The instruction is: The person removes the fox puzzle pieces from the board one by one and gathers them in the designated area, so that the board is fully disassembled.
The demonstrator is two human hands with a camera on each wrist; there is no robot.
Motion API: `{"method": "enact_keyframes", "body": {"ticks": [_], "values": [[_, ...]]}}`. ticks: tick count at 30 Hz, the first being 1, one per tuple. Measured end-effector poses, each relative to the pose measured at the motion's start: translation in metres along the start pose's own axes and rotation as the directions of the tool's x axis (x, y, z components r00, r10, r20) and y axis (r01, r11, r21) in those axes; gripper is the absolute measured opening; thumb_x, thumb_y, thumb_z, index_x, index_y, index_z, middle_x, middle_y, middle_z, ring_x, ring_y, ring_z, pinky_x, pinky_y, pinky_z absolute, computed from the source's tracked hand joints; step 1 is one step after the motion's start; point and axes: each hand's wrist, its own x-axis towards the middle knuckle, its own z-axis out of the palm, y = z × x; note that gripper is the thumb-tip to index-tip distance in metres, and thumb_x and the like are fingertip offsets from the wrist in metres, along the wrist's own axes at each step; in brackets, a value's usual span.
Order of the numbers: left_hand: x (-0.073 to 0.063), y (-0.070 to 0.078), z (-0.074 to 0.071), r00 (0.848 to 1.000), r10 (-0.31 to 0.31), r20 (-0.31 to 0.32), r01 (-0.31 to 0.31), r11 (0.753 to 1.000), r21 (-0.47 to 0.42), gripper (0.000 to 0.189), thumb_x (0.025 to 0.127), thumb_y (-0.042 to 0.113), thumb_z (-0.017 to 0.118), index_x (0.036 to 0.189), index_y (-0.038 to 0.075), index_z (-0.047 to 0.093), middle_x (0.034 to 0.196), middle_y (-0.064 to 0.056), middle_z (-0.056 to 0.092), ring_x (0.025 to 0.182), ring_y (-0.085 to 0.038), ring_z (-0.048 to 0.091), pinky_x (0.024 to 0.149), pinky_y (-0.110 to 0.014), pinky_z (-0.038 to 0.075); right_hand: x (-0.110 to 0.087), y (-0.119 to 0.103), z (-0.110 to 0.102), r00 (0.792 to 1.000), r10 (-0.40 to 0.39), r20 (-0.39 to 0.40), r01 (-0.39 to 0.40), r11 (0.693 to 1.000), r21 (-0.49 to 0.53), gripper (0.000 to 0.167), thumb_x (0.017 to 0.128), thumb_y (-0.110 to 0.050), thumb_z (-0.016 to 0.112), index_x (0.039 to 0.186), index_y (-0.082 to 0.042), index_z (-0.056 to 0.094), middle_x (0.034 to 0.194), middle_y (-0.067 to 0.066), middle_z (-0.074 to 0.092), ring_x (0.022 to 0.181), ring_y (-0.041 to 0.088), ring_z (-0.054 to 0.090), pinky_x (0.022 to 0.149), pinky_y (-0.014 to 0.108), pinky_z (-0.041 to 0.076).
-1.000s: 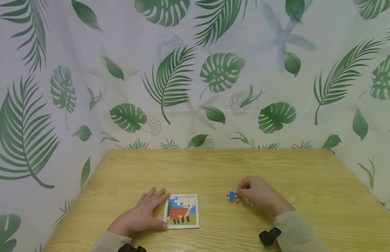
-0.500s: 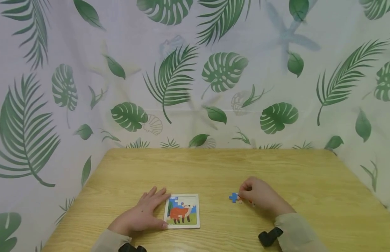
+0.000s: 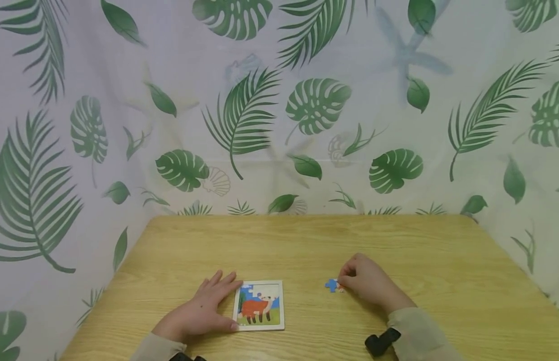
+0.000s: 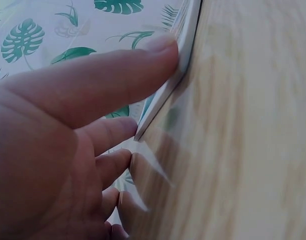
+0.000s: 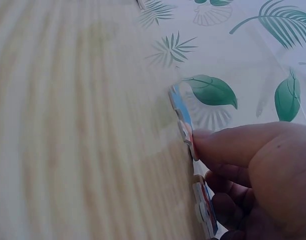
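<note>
The left hand [image 3: 201, 311] lies flat on the table [image 3: 306, 240] with its fingers spread apart, and its thumb and pointer finger touch the 9 o'clock side of a little square puzzle [image 3: 259, 308]. The puzzle sits at 3 o'clock from that hand and shows a red animal, with a pale bare patch near its 1 o'clock side. The right hand [image 3: 373, 284] has its fingers curled in, and its thumb and pointer finger pinch a blue puzzle piece [image 3: 331, 286], which pokes out at 9 o'clock from the fingertips and well apart from the puzzle, at its 3 o'clock. The thumb hides the tip of the pointer finger, so I can't tell how tight the pinch is. Another piece [image 5: 204, 207] lies under the other curled fingers; the hand covers it in the head view. The left wrist view sees the puzzle from its edge, so its picture is hard to make out. Both sleeves are cut off at 6 o'clock.
</note>
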Motion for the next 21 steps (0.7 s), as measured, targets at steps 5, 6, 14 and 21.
{"method": "enact_keyframes", "body": {"ticks": [5,6,14,21], "values": [[0.0003,0.0013,-0.0026,1.0,0.011,0.002,-0.011,1.0,0.021,0.094,0.078,0.043,0.083,0.156,0.013,0.04,0.166,-0.012,0.021,0.152,-0.043,-0.001,0.118,-0.064,-0.001,0.0022,0.0026,-0.0001,1.0,-0.011,0.001,0.011,1.0,-0.013,0.012,0.092,-0.017,0.074,0.08,-0.02,0.07,0.094,-0.001,0.055,0.086,0.015,0.054,0.084,0.042,0.048],[0.0008,0.0015,-0.0028,1.0,0.012,0.0,-0.012,1.0,0.028,0.094,0.078,0.043,0.083,0.157,0.014,0.04,0.167,-0.011,0.021,0.153,-0.042,0.0,0.118,-0.064,-0.001,0.0022,0.0028,-0.0005,1.0,-0.013,0.001,0.013,1.0,-0.013,0.012,0.092,-0.017,0.074,0.081,-0.02,0.07,0.094,-0.002,0.055,0.086,0.015,0.054,0.084,0.042,0.048],[-0.0002,0.0021,-0.0038,1.0,-0.003,0.0,0.003,1.0,0.015,0.095,0.077,0.041,0.084,0.157,0.014,0.039,0.167,-0.01,0.02,0.153,-0.041,-0.002,0.118,-0.064,-0.002,0.0019,0.0032,0.0019,1.0,-0.014,0.008,0.014,1.0,-0.023,0.011,0.092,-0.018,0.075,0.083,-0.02,0.07,0.094,-0.002,0.055,0.085,0.014,0.055,0.083,0.042,0.049],[-0.0034,0.001,-0.0018,1.0,-0.006,0.004,0.006,1.0,-0.023,0.095,0.078,0.043,0.084,0.157,0.014,0.039,0.167,-0.01,0.02,0.153,-0.041,-0.003,0.118,-0.065,-0.003,0.002,0.0017,0.0023,1.0,-0.015,0.01,0.016,0.999,-0.04,0.012,0.091,-0.017,0.075,0.082,-0.019,0.068,0.093,-0.002,0.054,0.083,0.013,0.055,0.081,0.041,0.049]]}}
